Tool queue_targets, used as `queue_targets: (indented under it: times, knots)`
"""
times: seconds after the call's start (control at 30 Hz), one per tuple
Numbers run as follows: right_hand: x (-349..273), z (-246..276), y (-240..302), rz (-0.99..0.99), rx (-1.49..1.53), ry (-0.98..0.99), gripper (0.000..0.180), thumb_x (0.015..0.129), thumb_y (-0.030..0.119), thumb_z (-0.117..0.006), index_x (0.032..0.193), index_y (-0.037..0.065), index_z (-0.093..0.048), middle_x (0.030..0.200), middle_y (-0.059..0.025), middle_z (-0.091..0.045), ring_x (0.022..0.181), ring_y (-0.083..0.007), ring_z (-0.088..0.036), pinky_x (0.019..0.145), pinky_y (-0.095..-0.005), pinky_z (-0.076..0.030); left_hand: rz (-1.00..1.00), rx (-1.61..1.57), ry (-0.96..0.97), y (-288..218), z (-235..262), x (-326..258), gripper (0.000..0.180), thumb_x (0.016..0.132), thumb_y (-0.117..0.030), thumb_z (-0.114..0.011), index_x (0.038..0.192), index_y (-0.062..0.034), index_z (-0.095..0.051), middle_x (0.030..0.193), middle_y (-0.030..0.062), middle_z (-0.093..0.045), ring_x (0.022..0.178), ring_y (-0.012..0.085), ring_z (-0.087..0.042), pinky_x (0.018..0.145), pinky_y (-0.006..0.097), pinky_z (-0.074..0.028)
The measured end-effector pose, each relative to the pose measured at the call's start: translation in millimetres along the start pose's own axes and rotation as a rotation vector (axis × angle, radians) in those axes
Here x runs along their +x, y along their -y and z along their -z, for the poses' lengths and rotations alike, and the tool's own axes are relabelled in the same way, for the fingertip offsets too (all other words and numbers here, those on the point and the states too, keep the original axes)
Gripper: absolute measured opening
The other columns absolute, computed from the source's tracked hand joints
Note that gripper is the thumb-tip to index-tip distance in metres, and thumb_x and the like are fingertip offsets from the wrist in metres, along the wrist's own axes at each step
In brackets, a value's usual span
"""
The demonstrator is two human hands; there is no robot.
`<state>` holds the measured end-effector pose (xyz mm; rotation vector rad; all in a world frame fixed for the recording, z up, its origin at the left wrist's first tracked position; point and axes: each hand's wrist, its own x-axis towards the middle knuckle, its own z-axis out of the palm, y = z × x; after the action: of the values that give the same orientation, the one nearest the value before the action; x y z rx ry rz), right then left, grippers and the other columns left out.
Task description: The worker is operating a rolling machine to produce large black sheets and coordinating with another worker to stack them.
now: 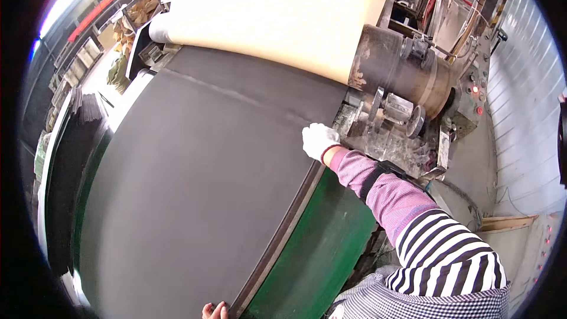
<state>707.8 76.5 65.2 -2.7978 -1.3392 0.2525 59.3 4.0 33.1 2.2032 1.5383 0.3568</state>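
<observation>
A wide black sheet point(195, 171), looking like rubber, lies over a green belt or bed point(313, 242). My right hand point(319, 141), in a white glove with a red cuff, is closed at the sheet's right edge, beside the roller machinery. Bare fingertips of my left hand point(214, 311) show at the lower edge of the picture, bent against the sheet close to its right border; the rest of that hand is out of view. Beyond, a pale yellow sheet point(271, 12) comes down over the far end of the black one.
A large rusty metal roller point(401, 68) stands at the right, with a toothed gear point(376, 103) and shaft below it. Farther right is a control box point(472, 100) with a lit red lamp. Dark stacked sheets point(65, 183) stand at the left. Corrugated wall panels point(525, 82) bound the right side.
</observation>
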Motion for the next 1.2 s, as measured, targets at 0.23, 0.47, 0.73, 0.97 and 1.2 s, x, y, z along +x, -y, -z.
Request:
queue_targets:
  times: [0.23, 0.47, 0.73, 0.97, 1.2]
  knots:
    - [-81.5, 16.5, -14.8, 0.448, 0.240, -0.380, 0.033, 0.085, 0.027, -0.059, 0.112, 0.007, -0.058, 0.113, -0.0143, -0.056, 0.104, -0.0322, -0.058, 0.092, -0.0411, -0.048, 0.151, 0.059, 0.094, -109.7, -43.2, 61.2, 0.026, 0.084, -0.035, -0.068, 0.104, -0.0203, -0.076, 0.115, 0.0131, -0.055, 0.113, 0.0317, -0.046, 0.099, 0.045, -0.039]
    - [-287.9, -1.6, -24.1, 0.684, 0.645, -0.177, 0.024, 0.089, 0.013, -0.059, 0.112, 0.011, -0.064, 0.113, -0.0109, -0.066, 0.102, -0.0276, -0.065, 0.087, -0.0351, -0.054, -0.310, 0.149, 0.103, -150.6, -109.9, 103.4, 0.048, 0.089, -0.040, -0.063, 0.129, -0.0120, -0.062, 0.138, 0.0170, -0.050, 0.129, 0.0376, -0.043, 0.107, 0.044, -0.037]
    - [-403.2, -29.7, -113.5, 0.287, 0.398, 0.540, 0.032, 0.098, 0.030, -0.042, 0.123, 0.016, -0.057, 0.104, -0.0101, -0.067, 0.096, -0.0282, -0.065, 0.088, -0.0347, -0.051, 0.398, 0.346, -0.152, -7.8, -6.2, -2.7, 0.043, 0.097, -0.036, -0.048, 0.097, 0.0016, -0.069, 0.102, 0.0220, -0.066, 0.104, 0.0385, -0.060, 0.090, 0.048, -0.046]
    - [-437.0, 10.7, -120.1, 0.228, 0.194, 0.664, 0.032, 0.094, 0.034, -0.046, 0.104, 0.008, -0.062, 0.094, -0.0167, -0.065, 0.096, -0.0335, -0.063, 0.082, -0.0434, -0.050, 0.123, 0.178, -0.304, 17.4, -0.7, -37.3, 0.039, 0.092, -0.037, -0.059, 0.088, 0.0005, -0.070, 0.096, 0.0174, -0.066, 0.094, 0.0358, -0.060, 0.084, 0.045, -0.048]
    - [-290.1, 36.9, -103.6, -0.163, 1.463, 0.506, 0.041, 0.093, 0.009, -0.051, 0.133, 0.007, -0.042, 0.072, -0.0092, -0.061, 0.051, -0.0166, -0.056, 0.042, -0.0301, -0.043, -0.066, 0.036, -0.298, -32.6, -52.4, 5.7, 0.036, 0.087, -0.034, -0.065, 0.095, 0.0006, -0.070, 0.107, 0.0155, -0.064, 0.105, 0.0345, -0.055, 0.093, 0.042, -0.045]
